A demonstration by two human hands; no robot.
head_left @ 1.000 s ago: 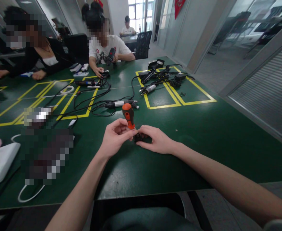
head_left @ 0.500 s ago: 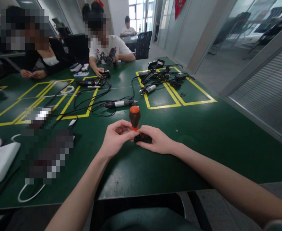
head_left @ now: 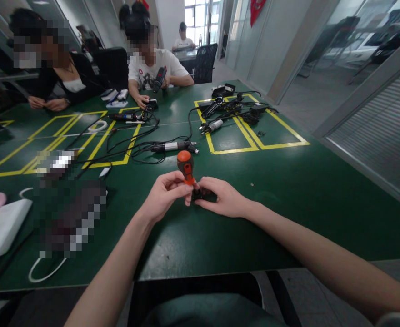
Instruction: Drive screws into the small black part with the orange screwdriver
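Observation:
Just in front of me, my left hand (head_left: 167, 193) pinches a screwdriver (head_left: 186, 164) low on its orange and grey handle. The handle points up and leans slightly to the left. My right hand (head_left: 220, 195) rests on the green table, fingers closed around a small black part (head_left: 197, 194). The screwdriver's lower end meets that part, and the tip is hidden. Most of the black part is covered by my fingers, so its kind cannot be made out.
A corded electric screwdriver (head_left: 172, 146) lies beyond my hands. Tangled black cables and tools (head_left: 227, 106) sit inside yellow tape frames (head_left: 236, 149) on the table (head_left: 288, 204). A white box (head_left: 5, 229) is at the left. Co-workers (head_left: 159, 68) sit across, one holding a black power tool (head_left: 159, 79).
The screwdriver's handle has tipped from nearly upright to the left and turned, showing another side. My left fingers have shifted slightly; my right hand stays almost in place.

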